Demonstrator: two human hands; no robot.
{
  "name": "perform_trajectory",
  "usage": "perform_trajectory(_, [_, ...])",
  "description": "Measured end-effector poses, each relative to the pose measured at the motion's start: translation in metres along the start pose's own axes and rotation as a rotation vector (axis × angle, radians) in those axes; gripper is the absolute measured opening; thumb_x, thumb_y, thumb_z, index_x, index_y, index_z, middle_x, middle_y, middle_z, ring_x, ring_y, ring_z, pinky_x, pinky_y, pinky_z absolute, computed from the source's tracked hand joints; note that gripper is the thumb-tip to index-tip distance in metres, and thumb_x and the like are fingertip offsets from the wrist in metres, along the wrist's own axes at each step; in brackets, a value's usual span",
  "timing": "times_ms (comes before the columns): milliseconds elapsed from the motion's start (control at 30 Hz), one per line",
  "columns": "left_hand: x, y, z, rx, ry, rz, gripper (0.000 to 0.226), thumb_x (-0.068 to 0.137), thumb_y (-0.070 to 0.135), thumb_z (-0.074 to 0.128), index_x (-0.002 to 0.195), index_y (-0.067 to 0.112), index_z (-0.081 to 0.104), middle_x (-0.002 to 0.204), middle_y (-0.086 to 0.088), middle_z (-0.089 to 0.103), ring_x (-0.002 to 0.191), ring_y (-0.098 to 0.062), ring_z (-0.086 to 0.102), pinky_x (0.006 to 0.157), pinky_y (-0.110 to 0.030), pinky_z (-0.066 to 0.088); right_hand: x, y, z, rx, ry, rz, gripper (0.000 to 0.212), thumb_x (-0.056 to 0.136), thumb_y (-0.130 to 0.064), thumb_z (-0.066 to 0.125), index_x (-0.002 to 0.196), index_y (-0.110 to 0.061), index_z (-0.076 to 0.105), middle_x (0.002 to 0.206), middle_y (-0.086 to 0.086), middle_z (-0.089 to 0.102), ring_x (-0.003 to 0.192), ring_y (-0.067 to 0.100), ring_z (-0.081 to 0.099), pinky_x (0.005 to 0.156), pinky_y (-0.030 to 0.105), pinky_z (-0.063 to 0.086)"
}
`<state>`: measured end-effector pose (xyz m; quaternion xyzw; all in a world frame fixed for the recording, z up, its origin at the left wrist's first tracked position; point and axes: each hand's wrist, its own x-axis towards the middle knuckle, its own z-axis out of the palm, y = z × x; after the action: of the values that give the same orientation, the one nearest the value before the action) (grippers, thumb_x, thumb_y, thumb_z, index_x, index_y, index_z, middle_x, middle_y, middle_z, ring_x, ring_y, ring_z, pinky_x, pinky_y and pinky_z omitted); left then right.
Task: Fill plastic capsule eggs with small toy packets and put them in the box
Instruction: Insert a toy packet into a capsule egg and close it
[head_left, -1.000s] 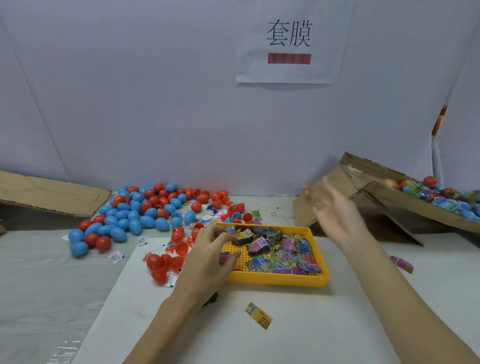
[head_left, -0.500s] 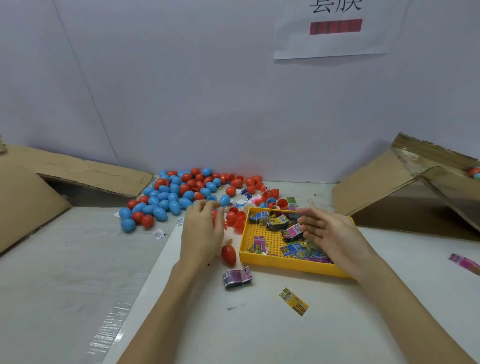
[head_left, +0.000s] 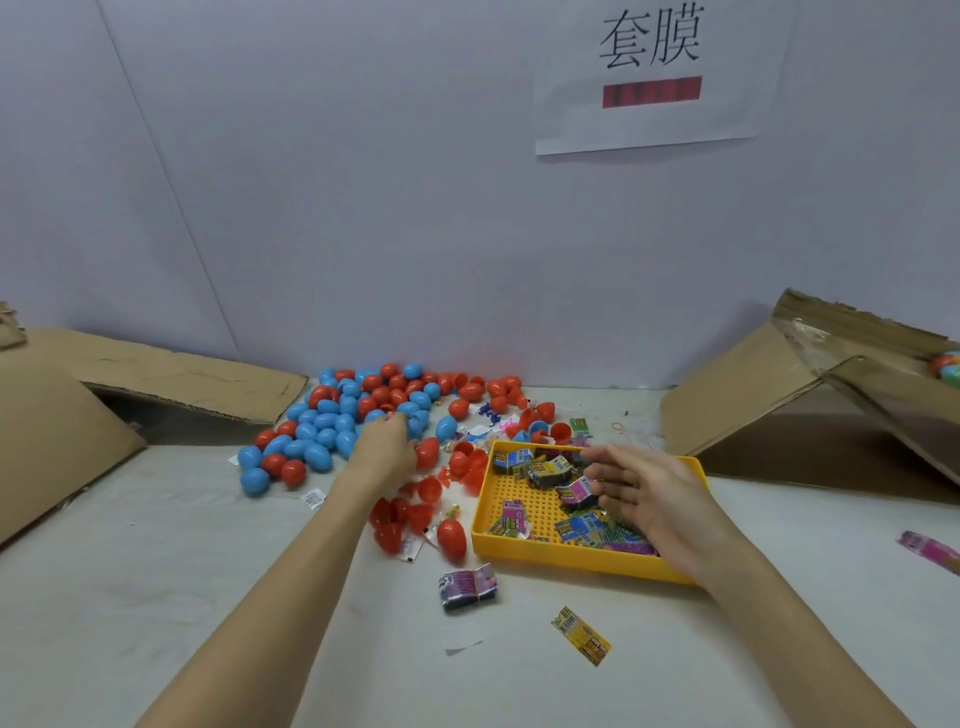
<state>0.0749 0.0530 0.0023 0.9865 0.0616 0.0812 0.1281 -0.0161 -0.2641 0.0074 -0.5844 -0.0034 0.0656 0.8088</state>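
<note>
Head view, capsule eggs (head_left: 332, 421): blue and red pile on the worktop (head_left: 156, 571), far left of centre.
Toy packets (head_left: 566, 488): in the yellow tray (head_left: 545, 556).
Left hand (head_left: 384, 447): reaching into the pile; grip cannot be told.
Right hand (head_left: 644, 493): fingers spread, relaxed, over the packets.
Cardboard box (head_left: 779, 395): far right.

Blue and red are shown by the capsule eggs (head_left: 332, 421) heaped on the off-white table (head_left: 156, 597). A bright yellow tray (head_left: 571, 558) with a dotted, perforated floor is filled with multicoloured printed toy packets (head_left: 576, 491). A yellow printed packet (head_left: 581, 635) and a purple-and-black bundle (head_left: 467, 587) are seen in front. Plain brown is shown by the cardboard box (head_left: 779, 395). Black characters and a red bar are printed on the white sign (head_left: 654, 73).
</note>
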Motion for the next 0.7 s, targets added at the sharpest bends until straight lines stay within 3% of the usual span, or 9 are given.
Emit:
perform_trajectory(133, [-0.014,0.002,-0.002,-0.093,0.135,0.016,0.016,0.096,0.004,0.058,0.111,0.003,0.062,0.111,-0.012,0.065,0.102,-0.028,0.060,0.083,-0.035,0.049,0.000,0.000,0.001,-0.013,-0.015,0.006,0.027,0.103,-0.022,0.061,0.107,-0.003,0.079,0.096,0.016,0.076,0.082,0.020,0.073,0.070,0.026,0.061])
perform_trajectory(300, [-0.067,0.044,-0.007,-0.303,0.374,0.226,0.022,0.096,0.010,0.064,0.117,0.010,0.058,0.108,-0.003,0.062,0.101,-0.021,0.058,0.086,-0.034,0.051,-0.001,0.001,0.004,-0.041,-0.027,0.005,0.027,0.103,-0.022,0.061,0.108,-0.002,0.078,0.095,0.017,0.075,0.082,0.021,0.072,0.069,0.024,0.061])
perform_trajectory(400, [-0.100,0.081,-0.002,-0.545,0.325,0.376,0.025,0.094,0.016,0.068,0.118,0.018,0.059,0.111,0.006,0.058,0.102,-0.008,0.055,0.090,-0.018,0.047,-0.004,0.001,0.006,-0.095,-0.041,-0.025,0.025,0.101,-0.022,0.063,0.108,-0.004,0.079,0.094,0.016,0.076,0.083,0.022,0.072,0.070,0.024,0.061])
perform_trajectory(500, [-0.119,0.105,0.011,-0.624,0.240,0.468,0.030,0.096,0.020,0.069,0.125,0.019,0.062,0.114,0.004,0.052,0.101,-0.005,0.051,0.086,-0.006,0.039,-0.008,0.002,0.007,-0.189,-0.063,-0.106,0.021,0.101,-0.018,0.062,0.112,-0.008,0.077,0.101,0.015,0.077,0.089,0.025,0.074,0.076,0.027,0.062])
perform_trajectory(600, [-0.124,0.109,0.020,-0.634,0.182,0.518,0.040,0.097,0.018,0.068,0.136,0.017,0.058,0.124,0.001,0.051,0.110,-0.007,0.052,0.092,-0.008,0.043,-0.012,0.004,0.010,-0.370,-0.100,-0.208,0.021,0.099,-0.019,0.066,0.118,-0.018,0.075,0.106,0.004,0.078,0.097,0.020,0.076,0.079,0.028,0.062])
perform_trajectory(700, [-0.124,0.107,0.020,-0.665,0.205,0.540,0.043,0.093,0.014,0.073,0.133,0.013,0.056,0.124,0.001,0.058,0.110,-0.010,0.058,0.095,-0.018,0.050,-0.012,0.006,0.013,-0.510,-0.109,-0.226,0.025,0.094,-0.022,0.075,0.118,-0.027,0.075,0.108,-0.007,0.077,0.101,0.012,0.074,0.082,0.029,0.062])
